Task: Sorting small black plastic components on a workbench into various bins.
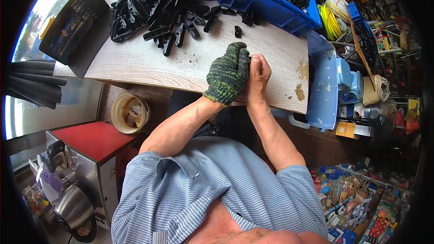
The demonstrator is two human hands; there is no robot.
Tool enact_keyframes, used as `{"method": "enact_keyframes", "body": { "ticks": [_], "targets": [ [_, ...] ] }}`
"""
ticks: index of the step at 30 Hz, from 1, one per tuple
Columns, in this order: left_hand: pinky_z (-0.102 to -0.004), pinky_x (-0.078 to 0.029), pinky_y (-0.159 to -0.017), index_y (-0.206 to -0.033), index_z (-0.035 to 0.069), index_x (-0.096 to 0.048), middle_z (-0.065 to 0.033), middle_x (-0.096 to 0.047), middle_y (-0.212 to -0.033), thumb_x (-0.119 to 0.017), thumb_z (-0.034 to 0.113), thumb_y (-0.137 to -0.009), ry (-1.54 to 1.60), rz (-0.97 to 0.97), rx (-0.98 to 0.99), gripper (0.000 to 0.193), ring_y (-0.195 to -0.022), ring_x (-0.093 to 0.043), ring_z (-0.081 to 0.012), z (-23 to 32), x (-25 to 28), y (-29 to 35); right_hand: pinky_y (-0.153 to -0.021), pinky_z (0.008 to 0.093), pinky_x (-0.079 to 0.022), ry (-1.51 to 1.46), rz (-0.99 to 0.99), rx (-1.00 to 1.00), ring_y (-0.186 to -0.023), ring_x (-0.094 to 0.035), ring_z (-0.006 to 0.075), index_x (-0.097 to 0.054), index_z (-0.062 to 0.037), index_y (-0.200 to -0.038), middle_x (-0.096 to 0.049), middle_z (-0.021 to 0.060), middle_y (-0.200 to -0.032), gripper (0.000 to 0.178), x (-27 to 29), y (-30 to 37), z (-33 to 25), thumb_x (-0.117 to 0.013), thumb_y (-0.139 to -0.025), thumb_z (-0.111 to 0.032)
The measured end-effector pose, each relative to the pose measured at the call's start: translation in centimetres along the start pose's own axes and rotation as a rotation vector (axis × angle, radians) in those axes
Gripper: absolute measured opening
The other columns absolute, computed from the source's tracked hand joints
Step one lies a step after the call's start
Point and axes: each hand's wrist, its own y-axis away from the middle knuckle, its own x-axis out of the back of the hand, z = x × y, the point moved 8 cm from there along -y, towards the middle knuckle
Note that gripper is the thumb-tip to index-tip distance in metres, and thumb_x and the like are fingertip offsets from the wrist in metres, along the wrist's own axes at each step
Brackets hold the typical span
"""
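Note:
My left hand [229, 68], in a dark green knitted glove, is closed above the table's front part. Pressed against its right side is my bare right hand [259, 73], fingers curled in. Whatever lies between or inside the two hands is hidden by the glove and the fingers. Just beyond them a small black plastic piece [238, 31] rests on the pale wood-grain table [278, 70]. Farther left lies a heap of long black plastic parts that look like clamps [149, 11], several spread loose toward the middle.
Two blue bins [275, 7] stand along the table's back edge, the right one filled with small black pieces. A dark propped-up panel [74, 27] is at the left end. A translucent blue tub [323, 81] adjoins the right edge. Below left are a bucket [131, 114] and a red-topped cabinet [92, 138].

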Motion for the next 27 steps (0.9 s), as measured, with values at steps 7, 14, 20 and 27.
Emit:
{"method": "enact_keyframes", "body": {
  "ticks": [7, 14, 20, 27],
  "targets": [
    [-0.0446, -0.052, -0.070, -0.121, 0.002, -0.055, -0.0178, -0.061, -0.115, -0.052, 0.016, -0.095, 0.209, 0.024, 0.109, 0.029, -0.084, -0.065, -0.0368, -0.4, 0.6, 0.5, -0.061, 0.0263, -0.031, 0.031, -0.141, -0.042, -0.070, -0.031, 0.0063, -0.046, -0.0093, -0.075, -0.035, -0.0058, -0.073, 0.029, -0.3, 0.2, 0.2, -0.051, -0.100, -0.021],
    [-0.0442, -0.052, -0.072, -0.127, 0.007, -0.054, -0.0178, -0.068, -0.100, -0.049, 0.027, -0.102, 0.444, 0.013, 0.288, 0.032, -0.083, -0.068, -0.0348, -1.2, 1.1, 0.5, -0.055, 0.0263, -0.031, -0.135, -0.085, -0.111, -0.062, -0.032, 0.0064, -0.043, -0.0072, -0.069, -0.034, -0.0033, -0.064, 0.031, -0.1, -0.5, 1.7, -0.051, -0.097, -0.017],
    [-0.0395, -0.054, -0.075, -0.120, 0.004, -0.058, -0.0180, -0.070, -0.101, -0.059, 0.021, -0.098, 0.457, 0.148, 0.245, 0.028, -0.088, -0.070, -0.0302, -1.2, 1.7, 0.8, -0.050, 0.0423, -0.056, -0.212, 0.200, -0.529, -0.041, -0.039, 0.0157, -0.057, 0.0011, -0.095, -0.029, -0.0003, -0.049, 0.038, 4.3, -3.3, 2.1, -0.047, -0.097, -0.035],
    [-0.0438, -0.053, -0.084, -0.112, 0.005, -0.063, -0.0170, -0.067, -0.106, -0.068, 0.019, -0.088, 0.041, 0.220, -0.065, 0.028, -0.099, -0.065, -0.0350, 0.8, 4.0, -1.2, -0.060, 0.0500, -0.061, -0.020, 0.709, -0.423, -0.049, -0.046, 0.0185, -0.051, -0.0055, -0.115, -0.040, 0.0069, -0.058, 0.040, 17.3, -8.1, 0.3, -0.059, -0.095, -0.039]
  ]
}}
